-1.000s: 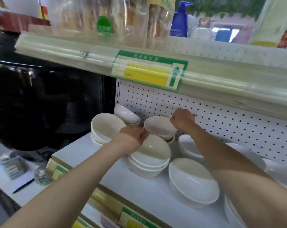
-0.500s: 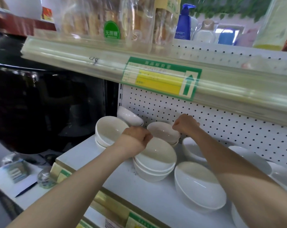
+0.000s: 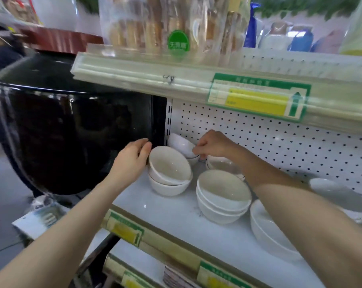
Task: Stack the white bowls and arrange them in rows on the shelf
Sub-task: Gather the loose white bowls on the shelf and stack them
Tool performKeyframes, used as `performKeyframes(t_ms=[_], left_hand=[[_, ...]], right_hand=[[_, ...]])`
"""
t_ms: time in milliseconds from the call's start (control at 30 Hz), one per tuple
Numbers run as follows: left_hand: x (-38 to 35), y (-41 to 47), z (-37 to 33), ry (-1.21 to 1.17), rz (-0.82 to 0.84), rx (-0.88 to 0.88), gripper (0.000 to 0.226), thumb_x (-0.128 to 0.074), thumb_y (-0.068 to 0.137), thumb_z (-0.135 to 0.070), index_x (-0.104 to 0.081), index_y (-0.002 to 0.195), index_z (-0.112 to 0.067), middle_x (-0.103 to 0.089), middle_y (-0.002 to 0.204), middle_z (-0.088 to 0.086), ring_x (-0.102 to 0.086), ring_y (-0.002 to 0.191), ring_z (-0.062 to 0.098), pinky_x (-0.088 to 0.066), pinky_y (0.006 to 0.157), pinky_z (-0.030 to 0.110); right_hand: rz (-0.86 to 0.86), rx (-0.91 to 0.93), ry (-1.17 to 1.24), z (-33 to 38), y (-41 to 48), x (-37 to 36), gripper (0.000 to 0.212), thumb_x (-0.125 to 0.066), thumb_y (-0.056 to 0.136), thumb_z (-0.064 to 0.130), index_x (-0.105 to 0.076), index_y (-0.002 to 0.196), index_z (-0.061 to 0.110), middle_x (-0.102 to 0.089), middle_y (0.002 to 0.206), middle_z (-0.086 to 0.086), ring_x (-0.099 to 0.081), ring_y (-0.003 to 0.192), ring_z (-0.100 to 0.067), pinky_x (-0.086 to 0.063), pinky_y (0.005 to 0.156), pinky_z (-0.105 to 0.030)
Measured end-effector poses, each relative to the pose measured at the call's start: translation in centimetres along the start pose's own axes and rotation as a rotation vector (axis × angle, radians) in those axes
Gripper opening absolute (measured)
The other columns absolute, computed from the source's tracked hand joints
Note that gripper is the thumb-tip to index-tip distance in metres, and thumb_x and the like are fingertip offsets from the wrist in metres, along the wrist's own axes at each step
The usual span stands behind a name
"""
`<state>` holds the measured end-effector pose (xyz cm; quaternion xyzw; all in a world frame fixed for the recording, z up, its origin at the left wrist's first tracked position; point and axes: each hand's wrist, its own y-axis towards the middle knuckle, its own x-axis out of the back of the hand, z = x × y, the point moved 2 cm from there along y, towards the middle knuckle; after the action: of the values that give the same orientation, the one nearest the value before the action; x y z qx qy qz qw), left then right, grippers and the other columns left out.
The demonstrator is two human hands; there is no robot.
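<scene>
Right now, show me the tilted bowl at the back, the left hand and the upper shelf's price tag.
tilted bowl [image 3: 180, 144]: head view, on its outer wall.
left hand [image 3: 132, 161]: head view, on the back of the hand.
price tag [image 3: 257, 102]: head view, on its yellow band.

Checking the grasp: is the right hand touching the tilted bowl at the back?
Touching. The head view shows the right hand pinching the tilted bowl by its rim.

Glossy black appliance [image 3: 72, 132], green price label [image 3: 259, 98]
</scene>
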<state>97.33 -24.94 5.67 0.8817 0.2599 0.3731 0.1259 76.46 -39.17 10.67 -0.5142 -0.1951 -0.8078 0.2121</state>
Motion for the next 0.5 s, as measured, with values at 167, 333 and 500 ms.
performKeyframes(t_ms=[167, 333, 500], left_hand=[[-0.5, -1.0, 3.4, -0.048, 0.204, 0.003, 0.044, -0.039, 0.103, -0.036, -0.047, 0.143, -0.019, -0.053, 0.141, -0.001, -0.047, 0.131, 0.017, -0.036, 0.106, 0.029], [-1.4, -1.4, 4.7, -0.247, 0.43, 0.021, 0.046, -0.05, 0.096, -0.037, -0.048, 0.142, -0.031, -0.059, 0.133, -0.013, -0.053, 0.124, 0.007, -0.038, 0.109, 0.031], [-2.2, -1.4, 5.1, -0.244, 0.562, -0.037, 0.088, -0.079, 0.077, -0.04, -0.03, 0.149, -0.037, -0.055, 0.132, -0.02, -0.051, 0.12, -0.002, -0.039, 0.106, 0.026]], right_hand=[[0.056, -0.02, 0.008, 1.7, 0.6, -2.5, 0.018, -0.072, 0.084, 0.029, -0.078, 0.074, 0.016, -0.076, 0.08, -0.004, -0.06, 0.062, -0.005, -0.039, 0.049, -0.01], [-0.03, -0.079, -0.055, 2.3, 0.6, -3.6, 0.015, -0.074, 0.08, 0.021, -0.08, 0.089, 0.011, -0.077, 0.089, -0.004, -0.069, 0.083, -0.016, -0.049, 0.069, -0.022], [-0.025, -0.144, -0.118, 2.4, 0.3, -4.0, 0.018, -0.066, 0.084, 0.018, -0.077, 0.095, 0.009, -0.074, 0.097, -0.008, -0.067, 0.094, -0.024, -0.051, 0.08, -0.03]])
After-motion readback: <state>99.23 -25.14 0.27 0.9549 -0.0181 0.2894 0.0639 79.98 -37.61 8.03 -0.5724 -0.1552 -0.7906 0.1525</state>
